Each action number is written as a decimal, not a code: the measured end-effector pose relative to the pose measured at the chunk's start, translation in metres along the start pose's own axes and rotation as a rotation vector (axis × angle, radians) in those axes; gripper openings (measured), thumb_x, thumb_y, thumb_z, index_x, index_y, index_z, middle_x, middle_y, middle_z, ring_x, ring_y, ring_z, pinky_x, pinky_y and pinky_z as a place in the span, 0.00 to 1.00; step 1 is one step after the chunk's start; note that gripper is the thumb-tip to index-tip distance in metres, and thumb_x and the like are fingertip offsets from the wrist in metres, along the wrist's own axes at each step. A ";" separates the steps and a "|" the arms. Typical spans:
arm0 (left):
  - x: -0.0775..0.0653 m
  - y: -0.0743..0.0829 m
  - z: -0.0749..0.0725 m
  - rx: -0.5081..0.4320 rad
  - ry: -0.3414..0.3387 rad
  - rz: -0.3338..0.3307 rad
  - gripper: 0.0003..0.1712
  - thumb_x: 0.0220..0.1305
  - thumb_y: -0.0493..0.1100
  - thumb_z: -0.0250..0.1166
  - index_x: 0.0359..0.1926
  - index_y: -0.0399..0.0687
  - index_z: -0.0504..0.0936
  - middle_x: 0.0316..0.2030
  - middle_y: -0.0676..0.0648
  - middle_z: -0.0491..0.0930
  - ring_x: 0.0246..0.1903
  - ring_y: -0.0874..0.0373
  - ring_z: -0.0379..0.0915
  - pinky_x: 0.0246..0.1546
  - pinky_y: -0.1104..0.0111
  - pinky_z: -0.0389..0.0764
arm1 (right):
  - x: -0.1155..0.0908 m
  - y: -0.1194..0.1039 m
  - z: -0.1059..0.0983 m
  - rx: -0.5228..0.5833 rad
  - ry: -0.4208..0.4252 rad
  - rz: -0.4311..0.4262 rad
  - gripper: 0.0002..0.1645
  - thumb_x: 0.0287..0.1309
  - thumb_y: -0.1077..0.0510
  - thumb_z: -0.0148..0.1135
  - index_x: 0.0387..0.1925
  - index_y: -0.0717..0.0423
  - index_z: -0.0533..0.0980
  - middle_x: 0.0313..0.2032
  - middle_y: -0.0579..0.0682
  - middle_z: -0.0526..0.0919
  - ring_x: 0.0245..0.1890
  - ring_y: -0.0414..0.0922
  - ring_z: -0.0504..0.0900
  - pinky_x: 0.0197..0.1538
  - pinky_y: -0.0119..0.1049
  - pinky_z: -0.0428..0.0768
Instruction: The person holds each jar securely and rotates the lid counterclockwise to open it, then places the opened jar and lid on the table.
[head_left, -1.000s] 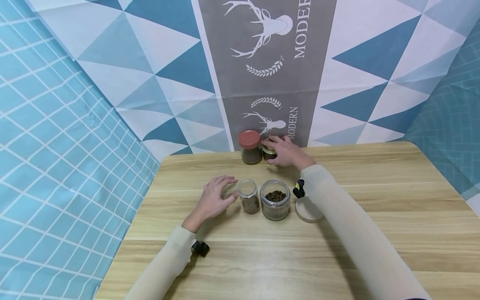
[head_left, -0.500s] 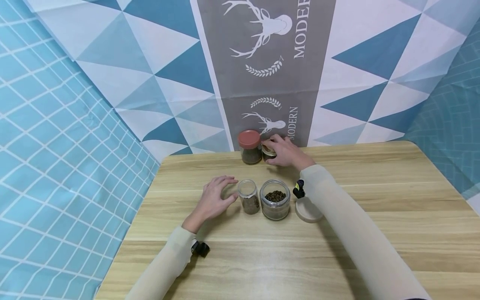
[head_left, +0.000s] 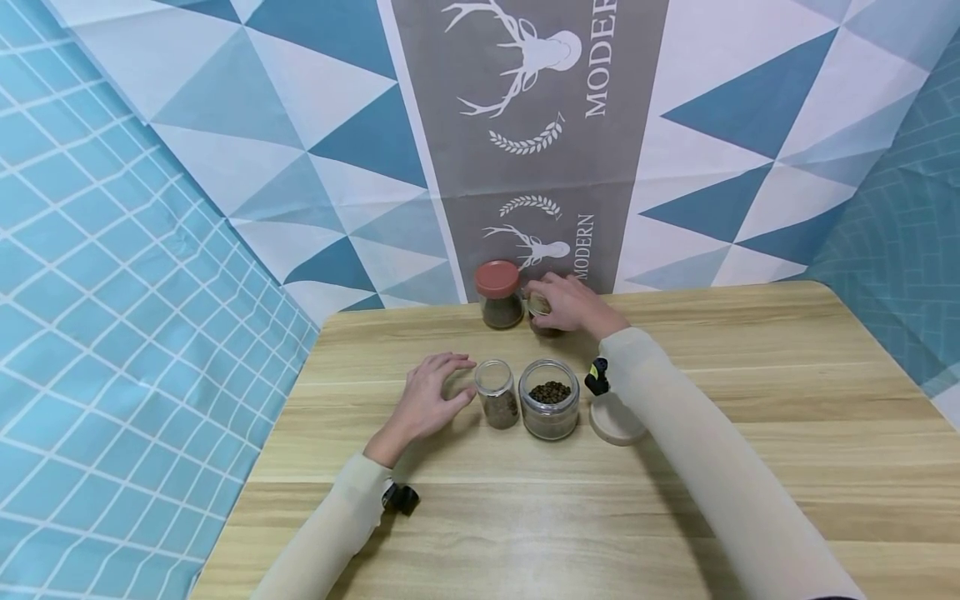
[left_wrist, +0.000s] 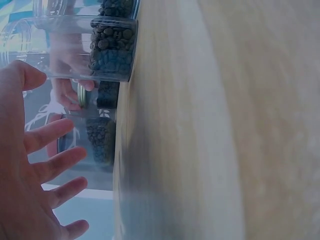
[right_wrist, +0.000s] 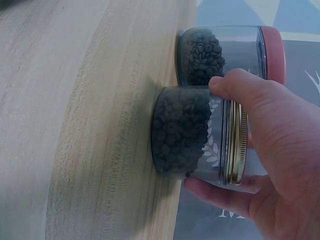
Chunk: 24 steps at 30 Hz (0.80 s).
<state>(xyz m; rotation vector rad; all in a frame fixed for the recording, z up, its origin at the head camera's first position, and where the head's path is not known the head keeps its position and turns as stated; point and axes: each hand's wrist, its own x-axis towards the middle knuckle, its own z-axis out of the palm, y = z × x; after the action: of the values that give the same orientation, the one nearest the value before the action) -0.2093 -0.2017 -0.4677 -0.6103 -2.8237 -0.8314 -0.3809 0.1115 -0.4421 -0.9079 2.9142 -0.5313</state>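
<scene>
At the back of the table, my right hand (head_left: 573, 304) grips a glass jar with a gold lid (right_wrist: 182, 132), thumb on one side and fingers on the other. Dark beans or pellets fill part of it. Close by stands a red-lidded jar (head_left: 498, 292) with similar contents. My left hand (head_left: 431, 396) has its fingers spread beside a narrow lidless glass jar (head_left: 498, 402), partly filled with dark pellets; whether a fingertip touches it I cannot tell. Right of that stands a wider lidless jar (head_left: 551, 410) holding brown pellets.
A pale round disc like a lid (head_left: 617, 419) lies right of the wide jar, partly under my right forearm. The wooden table (head_left: 480, 525) ends at a patterned cloth wall (head_left: 540, 167) behind, with blue checked cloth (head_left: 112, 333) on the left.
The gold-lidded jar has shifted slightly toward me and away from the red-lidded jar, and it looks tilted. My left hand has stayed in place.
</scene>
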 end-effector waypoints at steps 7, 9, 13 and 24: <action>0.003 -0.019 0.014 0.010 0.036 0.042 0.28 0.74 0.59 0.67 0.69 0.56 0.87 0.74 0.43 0.83 0.76 0.38 0.74 0.72 0.27 0.71 | -0.007 -0.010 -0.005 -0.023 -0.012 0.018 0.38 0.71 0.45 0.75 0.78 0.45 0.77 0.72 0.62 0.79 0.71 0.61 0.78 0.77 0.61 0.73; 0.001 -0.008 0.008 0.005 0.039 0.045 0.28 0.73 0.57 0.68 0.68 0.53 0.88 0.73 0.40 0.84 0.75 0.36 0.75 0.71 0.27 0.71 | -0.009 -0.014 -0.007 -0.032 -0.004 0.030 0.37 0.70 0.46 0.75 0.77 0.44 0.78 0.71 0.61 0.79 0.69 0.62 0.79 0.75 0.63 0.75; -0.001 -0.005 0.006 0.010 0.046 0.042 0.28 0.74 0.59 0.66 0.67 0.52 0.88 0.73 0.40 0.84 0.75 0.37 0.75 0.71 0.27 0.71 | 0.009 0.014 0.013 -0.039 0.020 0.011 0.37 0.67 0.42 0.77 0.75 0.40 0.78 0.69 0.60 0.79 0.64 0.63 0.79 0.68 0.63 0.77; 0.000 0.000 0.001 -0.001 -0.002 -0.001 0.28 0.72 0.55 0.68 0.68 0.49 0.88 0.74 0.39 0.82 0.77 0.35 0.73 0.74 0.27 0.69 | -0.014 -0.028 -0.021 -0.006 0.007 0.025 0.35 0.69 0.49 0.76 0.75 0.45 0.78 0.68 0.60 0.79 0.62 0.62 0.78 0.69 0.65 0.78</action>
<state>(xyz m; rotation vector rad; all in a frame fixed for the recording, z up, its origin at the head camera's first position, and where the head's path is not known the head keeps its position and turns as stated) -0.2093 -0.2016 -0.4685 -0.6109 -2.8257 -0.8334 -0.3573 0.1043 -0.4135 -0.8713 2.9307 -0.5246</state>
